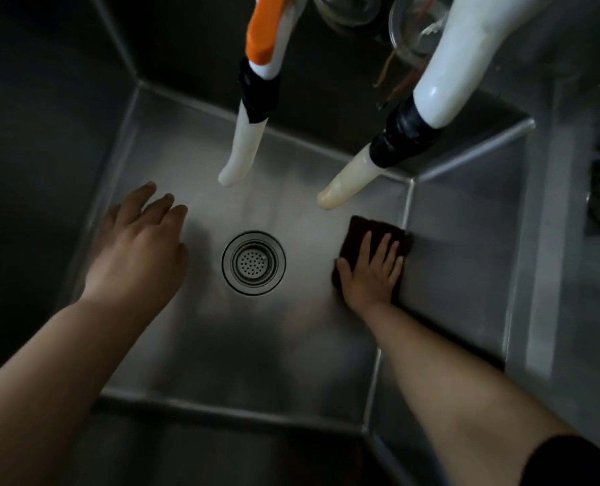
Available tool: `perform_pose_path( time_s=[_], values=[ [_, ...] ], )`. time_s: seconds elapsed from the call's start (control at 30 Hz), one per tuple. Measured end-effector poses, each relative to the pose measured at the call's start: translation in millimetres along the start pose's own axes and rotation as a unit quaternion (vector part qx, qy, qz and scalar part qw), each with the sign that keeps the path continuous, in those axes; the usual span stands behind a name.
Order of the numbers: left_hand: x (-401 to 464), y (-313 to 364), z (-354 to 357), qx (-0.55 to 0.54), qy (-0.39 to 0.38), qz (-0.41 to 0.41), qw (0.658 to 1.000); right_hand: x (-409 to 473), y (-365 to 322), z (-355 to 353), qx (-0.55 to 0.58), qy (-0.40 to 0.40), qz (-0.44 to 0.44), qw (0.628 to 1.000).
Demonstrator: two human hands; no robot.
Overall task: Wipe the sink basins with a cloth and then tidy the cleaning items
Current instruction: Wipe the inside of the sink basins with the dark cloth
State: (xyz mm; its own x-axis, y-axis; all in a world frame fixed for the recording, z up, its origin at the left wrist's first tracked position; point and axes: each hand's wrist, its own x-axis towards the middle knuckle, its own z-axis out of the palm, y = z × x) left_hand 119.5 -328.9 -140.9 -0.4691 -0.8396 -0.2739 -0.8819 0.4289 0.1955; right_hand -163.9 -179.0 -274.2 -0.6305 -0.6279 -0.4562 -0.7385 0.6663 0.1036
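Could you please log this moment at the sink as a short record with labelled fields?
setting: steel sink basin seen from above
right hand: right hand lies flat, fingers spread, pressing a dark cloth on the basin floor by the right wall
left hand: left hand is open, holds nothing, over the left side of the floor
drain: round strainer sits between the hands, uncovered
taps: two white spouts, each taped black, hang over the back of the basin
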Motion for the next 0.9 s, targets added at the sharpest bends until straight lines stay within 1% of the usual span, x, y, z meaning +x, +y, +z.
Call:
perform_pose_path(
  time_s=[0.13, 0.23, 0.3, 0.4, 0.47, 0.57, 0.67, 0.73, 0.87, 0.9],
  values=[
    [0.4, -4.7, 0.7, -0.004, 0.001, -0.018, 1.000, 58.4, -7.6, -27.7, -0.010, 0.043, 0.010, 0.999],
    [-2.7, -14.9, 1.7, -0.001, -0.004, -0.024, 1.000, 92.2, -14.1, -46.4, -0.021, 0.040, 0.008, 0.999],
    [-7.4, -23.7, 4.0, -0.003, -0.006, -0.022, 1.000, 104.4, -16.9, -53.5, -0.015, 0.037, 0.008, 0.999],
    [-18.2, -33.9, 6.8, -0.014, -0.009, -0.020, 1.000, 105.6, -21.9, -55.7, 0.008, 0.054, 0.006, 0.998],
    [-25.4, -38.0, 6.5, -0.012, -0.009, -0.023, 1.000, 98.4, -28.4, -52.5, 0.000, 0.060, -0.025, 0.998],
    [-33.9, -39.6, 2.2, -0.008, -0.015, -0.033, 0.999, 75.2, -44.4, -38.4, -0.031, 0.076, -0.131, 0.988],
    [-42.8, -35.8, -6.3, -0.007, -0.024, -0.056, 0.998, 37.2, -56.2, -21.8, -0.007, 0.073, -0.216, 0.974],
    [-50.2, -31.9, -15.2, -0.001, -0.019, -0.066, 0.998, 7.0, -54.5, -10.4, 0.006, 0.056, -0.231, 0.971],
    [-68.8, -24.0, -39.8, 0.009, -0.015, -0.073, 0.997, -57.3, -46.7, 1.8, -0.005, 0.037, -0.191, 0.981],
    [-74.4, -22.3, -46.2, 0.009, -0.013, -0.073, 0.997, -70.4, -45.2, 3.7, -0.012, 0.022, -0.189, 0.982]
  ],
)
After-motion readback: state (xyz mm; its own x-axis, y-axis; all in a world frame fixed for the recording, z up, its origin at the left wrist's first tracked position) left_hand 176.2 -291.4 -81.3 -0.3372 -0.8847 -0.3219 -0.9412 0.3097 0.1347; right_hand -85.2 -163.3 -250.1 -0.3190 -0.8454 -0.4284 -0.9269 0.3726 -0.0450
